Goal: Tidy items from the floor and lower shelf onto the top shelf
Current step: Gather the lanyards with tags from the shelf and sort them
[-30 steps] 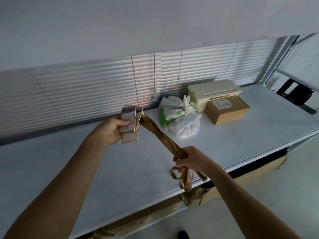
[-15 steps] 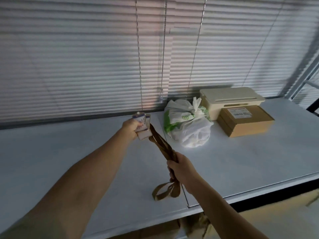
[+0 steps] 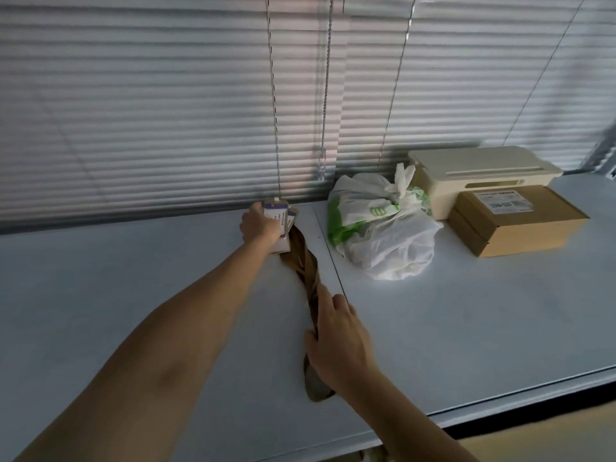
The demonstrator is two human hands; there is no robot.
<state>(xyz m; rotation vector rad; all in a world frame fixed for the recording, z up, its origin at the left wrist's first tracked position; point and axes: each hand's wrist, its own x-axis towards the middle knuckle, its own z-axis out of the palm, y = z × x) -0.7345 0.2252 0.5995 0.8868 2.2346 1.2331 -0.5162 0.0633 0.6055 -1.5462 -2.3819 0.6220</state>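
Head view: tan lanyards (image 3: 305, 261) between both hands' fingers (image 3: 325, 295), on shelf (image 3: 466, 328).

Dim, soft daylight seeps through the blinds (image 3: 166, 111); wide-angle edges bend slightly

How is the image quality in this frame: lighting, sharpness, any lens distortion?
Head view: dim and flat, with light only through the closed blinds, soft shadows beneath the plastic bag and cardboard box; wide-angle bending of the blind cords and shelf edge; text on the badge cards in the left hand is too soft to read.
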